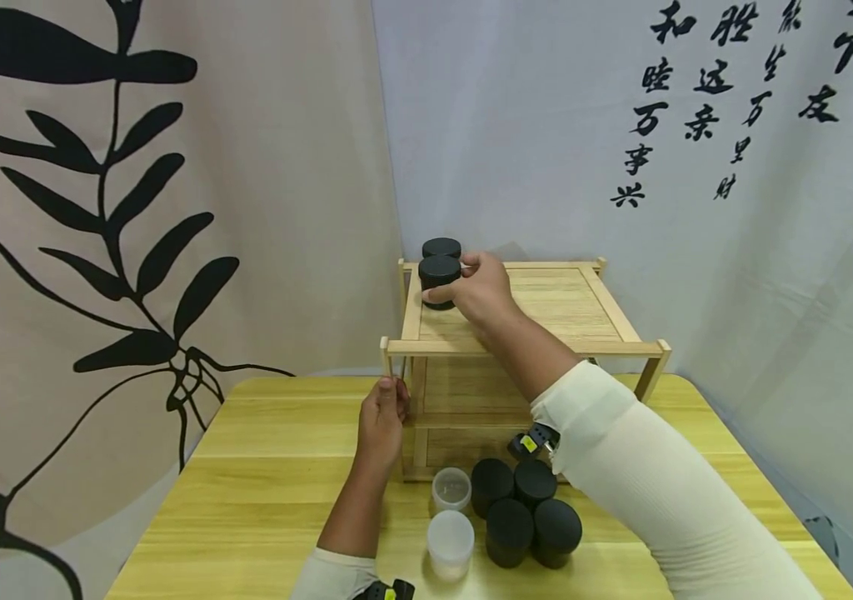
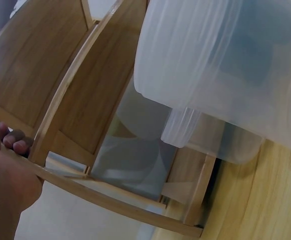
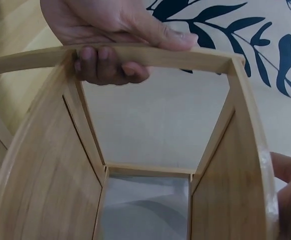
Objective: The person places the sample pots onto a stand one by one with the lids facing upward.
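A wooden tiered shelf [image 1: 561, 300] stands on the table. My left hand [image 1: 381, 421] grips its front left post; in the right wrist view the fingers of that left hand [image 3: 118, 30] curl round the wooden upright. On the top tier, at the left side, my right hand [image 1: 482, 292] holds a black round jar [image 1: 439, 271] between thumb and fingers. Right behind it stands another black jar [image 1: 441, 247]. Only part of the right hand [image 3: 289, 195] shows at the edge of the right wrist view, and the jar is hidden there.
Several black jars [image 1: 509, 525] cluster on the table [image 1: 261, 500] before the shelf. Left of them stand two translucent plastic jars, the nearer jar [image 1: 451, 537] and the farther jar [image 1: 451, 487]. Translucent jars [image 2: 185, 60] loom large in the left wrist view. Behind hangs a printed cloth [image 1: 306, 208].
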Demonstrator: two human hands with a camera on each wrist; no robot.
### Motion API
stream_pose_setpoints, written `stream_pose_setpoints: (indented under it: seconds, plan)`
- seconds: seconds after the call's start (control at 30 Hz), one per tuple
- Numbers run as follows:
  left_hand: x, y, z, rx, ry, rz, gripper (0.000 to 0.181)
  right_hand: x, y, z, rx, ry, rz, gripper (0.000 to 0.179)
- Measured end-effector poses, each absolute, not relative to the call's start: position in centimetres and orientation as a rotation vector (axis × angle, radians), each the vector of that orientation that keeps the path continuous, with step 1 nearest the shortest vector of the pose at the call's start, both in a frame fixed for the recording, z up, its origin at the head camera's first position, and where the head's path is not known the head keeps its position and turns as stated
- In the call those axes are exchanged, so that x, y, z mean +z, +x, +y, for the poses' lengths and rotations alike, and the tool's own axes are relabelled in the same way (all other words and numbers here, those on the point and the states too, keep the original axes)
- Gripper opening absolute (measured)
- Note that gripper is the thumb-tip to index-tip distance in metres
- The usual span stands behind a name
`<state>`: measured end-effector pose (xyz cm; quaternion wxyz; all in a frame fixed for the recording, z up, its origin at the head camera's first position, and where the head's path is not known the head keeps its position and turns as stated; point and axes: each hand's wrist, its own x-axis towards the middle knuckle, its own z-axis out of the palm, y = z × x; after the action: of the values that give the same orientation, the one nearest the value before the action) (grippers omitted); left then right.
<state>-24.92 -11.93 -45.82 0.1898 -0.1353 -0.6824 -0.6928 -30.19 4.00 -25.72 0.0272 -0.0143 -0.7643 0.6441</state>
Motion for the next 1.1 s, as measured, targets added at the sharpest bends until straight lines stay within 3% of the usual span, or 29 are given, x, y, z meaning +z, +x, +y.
stream_pose_setpoints:
  seconds: [0.33,1.1]
  plan:
    - [-45.9,-25.0,-11.9,-1.95,-0.389,-1.917,0.074,-25.9,-28.1,4.9,1.777,-0.122,-2.436,0.109]
    - [-45.7,-24.8,-11.9,-1.962,-0.37,-1.927,0.075,-28.5,-21.1,7.4,1.77,0.383,-2.331,0.105]
